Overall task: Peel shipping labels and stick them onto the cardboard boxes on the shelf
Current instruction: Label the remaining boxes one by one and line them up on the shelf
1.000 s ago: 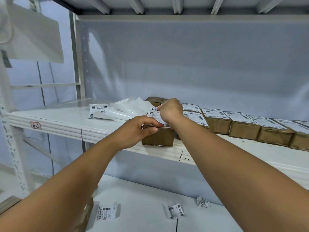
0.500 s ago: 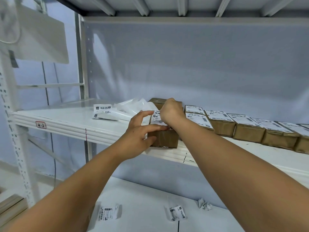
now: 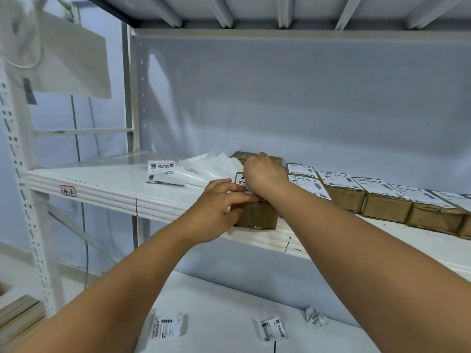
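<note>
Label [image 3: 240, 180], one, touched by left hand [image 3: 219, 207], right hand [image 3: 265, 174].

- Front box [image 3: 257, 216]: brown cardboard, upright at the front edge of the shelf [image 3: 102, 182].
- Label [image 3: 240, 180]: white with black print, lying on top of the front box, mostly covered.
- Labelled boxes [image 3: 386, 207]: a row running right from the front box, a white label flat on each top.
- Rear box [image 3: 239, 156]: directly behind the front box, brown top showing.
- Loose labels [image 3: 159, 171]: on the shelf, left of the boxes.
</note>
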`<state>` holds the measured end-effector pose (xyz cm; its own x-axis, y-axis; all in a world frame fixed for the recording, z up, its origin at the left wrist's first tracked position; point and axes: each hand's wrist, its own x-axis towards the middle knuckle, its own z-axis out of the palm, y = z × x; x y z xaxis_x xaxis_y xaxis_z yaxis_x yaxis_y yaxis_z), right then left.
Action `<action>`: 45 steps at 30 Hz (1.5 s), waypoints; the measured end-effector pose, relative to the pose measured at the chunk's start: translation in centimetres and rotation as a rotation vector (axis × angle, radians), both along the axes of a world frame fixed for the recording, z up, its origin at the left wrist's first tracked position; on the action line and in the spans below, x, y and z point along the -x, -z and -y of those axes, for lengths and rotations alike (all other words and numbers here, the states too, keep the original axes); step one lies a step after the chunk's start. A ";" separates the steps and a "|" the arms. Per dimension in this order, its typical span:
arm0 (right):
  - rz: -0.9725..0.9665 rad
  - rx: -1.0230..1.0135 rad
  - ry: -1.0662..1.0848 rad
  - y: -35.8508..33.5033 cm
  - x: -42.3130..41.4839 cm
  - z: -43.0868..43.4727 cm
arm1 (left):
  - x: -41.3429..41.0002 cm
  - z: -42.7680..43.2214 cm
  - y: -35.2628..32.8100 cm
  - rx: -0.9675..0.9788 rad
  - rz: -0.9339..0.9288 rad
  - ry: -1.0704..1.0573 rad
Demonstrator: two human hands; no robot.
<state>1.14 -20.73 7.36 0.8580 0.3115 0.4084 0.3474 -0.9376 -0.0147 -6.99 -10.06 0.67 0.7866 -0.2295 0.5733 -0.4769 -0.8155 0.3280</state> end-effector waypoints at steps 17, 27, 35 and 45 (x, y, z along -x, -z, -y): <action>-0.115 -0.166 -0.337 0.5 -1.1 3.5 | -0.2 -0.3 0.3 -0.033 0.048 0.016; -0.133 0.049 -0.131 1.1 -1.6 3.2 | 0.0 0.8 1.6 -0.134 0.245 -0.119; -0.038 0.059 -0.291 1.3 0.5 3.2 | 0.4 0.8 -0.4 0.060 0.098 -0.067; -0.192 0.263 -0.252 1.1 2.3 5.7 | 0.1 0.6 -1.8 0.253 -0.047 -0.045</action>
